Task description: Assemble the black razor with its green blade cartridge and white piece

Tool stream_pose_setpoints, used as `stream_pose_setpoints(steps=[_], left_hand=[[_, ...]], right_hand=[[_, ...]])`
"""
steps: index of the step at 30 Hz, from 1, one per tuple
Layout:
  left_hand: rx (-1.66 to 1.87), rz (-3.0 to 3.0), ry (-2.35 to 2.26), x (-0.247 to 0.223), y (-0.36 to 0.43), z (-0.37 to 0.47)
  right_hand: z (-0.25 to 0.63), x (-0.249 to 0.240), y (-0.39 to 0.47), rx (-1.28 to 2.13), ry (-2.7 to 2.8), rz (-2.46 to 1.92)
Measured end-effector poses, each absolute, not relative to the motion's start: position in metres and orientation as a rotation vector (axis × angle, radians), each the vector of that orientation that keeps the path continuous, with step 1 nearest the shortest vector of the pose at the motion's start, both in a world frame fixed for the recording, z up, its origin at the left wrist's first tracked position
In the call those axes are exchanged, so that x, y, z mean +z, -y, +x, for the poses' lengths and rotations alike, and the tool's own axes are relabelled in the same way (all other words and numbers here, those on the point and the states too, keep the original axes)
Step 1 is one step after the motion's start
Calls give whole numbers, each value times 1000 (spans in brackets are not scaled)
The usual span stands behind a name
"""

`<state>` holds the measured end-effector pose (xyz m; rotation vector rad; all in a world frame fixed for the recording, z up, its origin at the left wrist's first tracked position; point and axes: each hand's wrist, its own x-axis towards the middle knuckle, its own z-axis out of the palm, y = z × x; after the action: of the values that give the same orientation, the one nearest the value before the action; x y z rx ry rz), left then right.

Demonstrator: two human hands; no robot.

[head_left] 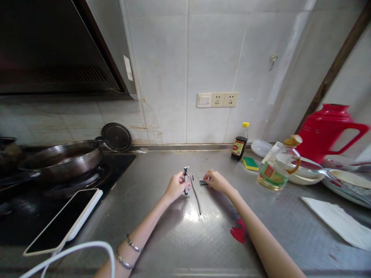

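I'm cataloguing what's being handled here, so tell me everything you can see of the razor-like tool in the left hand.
The razor-like tool has a shiny, T-shaped head and a slim pale-grey handle with dark parts at both ends. The head looks like metal, the handle like plastic; finer detail is blurred. It stands roughly upright, head up, gripped around the handle by the left hand, left of a thin grey rod. Whether its lower end touches the metal counter is unclear.

Thin stick (196, 196) lies on counter (162, 247). From it: razor (186, 180), in left fingers (180, 180), eleven o'clock; sauce bottle (239, 147) between one and two; sponge (251, 164), two; paper sheet (336, 221), three; pan (89, 157) on stove (123, 164), ten.
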<state>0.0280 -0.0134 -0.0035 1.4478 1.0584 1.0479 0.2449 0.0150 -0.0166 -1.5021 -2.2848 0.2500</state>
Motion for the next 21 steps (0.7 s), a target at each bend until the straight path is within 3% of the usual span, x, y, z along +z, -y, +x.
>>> stream_pose_setpoints(steps=[7, 21], left_hand=[[1080, 1521, -1014, -3, 14, 28], [1134, 1543, -955, -2, 20, 31]], right_hand=[[245, -15, -15, 337, 2174, -1404], [226, 21, 14, 829, 2040, -1116]])
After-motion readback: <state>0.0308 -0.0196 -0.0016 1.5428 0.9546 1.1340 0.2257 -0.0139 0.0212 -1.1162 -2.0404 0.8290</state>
